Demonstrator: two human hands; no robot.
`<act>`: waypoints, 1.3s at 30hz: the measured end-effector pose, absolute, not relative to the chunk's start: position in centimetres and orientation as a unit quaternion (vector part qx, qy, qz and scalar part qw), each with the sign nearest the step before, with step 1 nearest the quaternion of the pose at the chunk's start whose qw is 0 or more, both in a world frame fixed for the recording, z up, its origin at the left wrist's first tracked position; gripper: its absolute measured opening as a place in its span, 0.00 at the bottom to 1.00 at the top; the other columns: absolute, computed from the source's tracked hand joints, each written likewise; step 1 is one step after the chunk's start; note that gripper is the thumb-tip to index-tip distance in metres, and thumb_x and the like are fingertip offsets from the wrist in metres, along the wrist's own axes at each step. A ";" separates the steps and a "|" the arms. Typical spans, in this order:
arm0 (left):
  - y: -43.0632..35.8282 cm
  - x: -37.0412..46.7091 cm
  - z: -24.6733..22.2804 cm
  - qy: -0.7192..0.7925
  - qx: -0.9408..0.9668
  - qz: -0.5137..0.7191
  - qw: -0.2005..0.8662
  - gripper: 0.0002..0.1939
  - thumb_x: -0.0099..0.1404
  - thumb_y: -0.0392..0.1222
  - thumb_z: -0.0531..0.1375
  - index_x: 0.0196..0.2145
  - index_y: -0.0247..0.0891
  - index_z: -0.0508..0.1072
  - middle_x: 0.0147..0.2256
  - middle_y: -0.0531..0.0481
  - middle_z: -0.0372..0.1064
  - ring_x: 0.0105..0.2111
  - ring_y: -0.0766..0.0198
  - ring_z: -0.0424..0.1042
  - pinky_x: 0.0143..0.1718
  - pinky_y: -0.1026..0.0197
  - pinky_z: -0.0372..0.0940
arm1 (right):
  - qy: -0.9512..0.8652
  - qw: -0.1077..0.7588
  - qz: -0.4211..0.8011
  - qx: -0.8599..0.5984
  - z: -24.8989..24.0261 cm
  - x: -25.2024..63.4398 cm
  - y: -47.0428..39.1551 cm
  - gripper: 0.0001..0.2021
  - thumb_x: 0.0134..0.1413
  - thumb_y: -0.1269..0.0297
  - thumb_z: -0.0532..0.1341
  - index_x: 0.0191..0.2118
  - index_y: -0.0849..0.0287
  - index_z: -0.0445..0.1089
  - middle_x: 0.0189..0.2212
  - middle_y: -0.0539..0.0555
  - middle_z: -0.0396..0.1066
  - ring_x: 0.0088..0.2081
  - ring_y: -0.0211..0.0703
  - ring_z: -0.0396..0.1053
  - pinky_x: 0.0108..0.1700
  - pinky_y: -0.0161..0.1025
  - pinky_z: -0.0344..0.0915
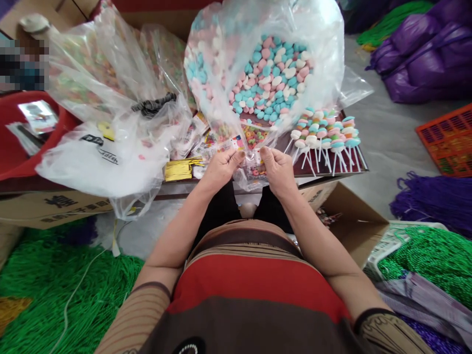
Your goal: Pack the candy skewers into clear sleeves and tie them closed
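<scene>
My left hand (223,168) and my right hand (279,169) are both closed, thumbs on top, pinching the two sides of a small clear plastic bag (251,184). Colourful ring-shaped pieces show through the bag between my hands. Just beyond it lie more colourful rings (254,136). Behind them a large clear bag (324,44) lies open, full of blue, pink and white candies (273,81). To the right of my right hand, several candy skewers on white sticks (324,130) lie in a group. Gold twist ties (179,169) lie left of my left hand.
A white plastic bag (99,167) and a red tub (66,110) stand at the left. Bags of ring candies (99,64) are behind. An open cardboard box (354,216) is below right. Green strands (103,280), purple bundles (416,54) and an orange crate (448,142) lie around.
</scene>
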State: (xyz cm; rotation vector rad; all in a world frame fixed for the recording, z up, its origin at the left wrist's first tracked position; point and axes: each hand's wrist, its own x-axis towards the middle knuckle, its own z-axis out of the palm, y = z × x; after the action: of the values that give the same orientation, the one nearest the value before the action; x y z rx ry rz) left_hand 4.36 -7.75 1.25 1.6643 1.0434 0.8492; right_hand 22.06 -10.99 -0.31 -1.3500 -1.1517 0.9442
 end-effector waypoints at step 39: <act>-8.0 2.8 -2.0 0.404 0.552 0.480 0.549 0.32 0.60 0.76 0.58 0.32 0.41 0.73 0.25 0.53 0.72 0.28 0.65 0.72 0.36 0.59 0.70 | -0.495 0.541 0.203 -0.649 0.7 29.9 -12.6 0.12 0.57 0.53 0.66 0.32 0.56 0.79 0.26 0.49 0.77 0.31 0.42 0.72 0.41 0.42 0.71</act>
State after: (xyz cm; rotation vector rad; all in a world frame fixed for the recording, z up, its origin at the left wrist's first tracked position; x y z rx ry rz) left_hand 2.83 -8.01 -1.98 1.3073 0.9560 1.1366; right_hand 29.91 -12.60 0.69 -1.5420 -1.1756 0.4821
